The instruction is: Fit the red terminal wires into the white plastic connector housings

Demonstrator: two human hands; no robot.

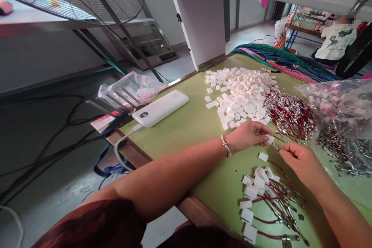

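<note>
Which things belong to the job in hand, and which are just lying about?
Job in hand, apparently:
small white plastic block in the left hand
silvery-tipped wire in the right hand
piled white plastic blocks
heaped dark red wires, metal-ended
white blocks with red wires

Lying about, apparently:
white rectangular power bank
crumpled clear plastic bag

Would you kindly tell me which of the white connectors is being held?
The white connector pinched in the left hand; the loose pile and the wired group lie on the green tabletop instead.
</note>
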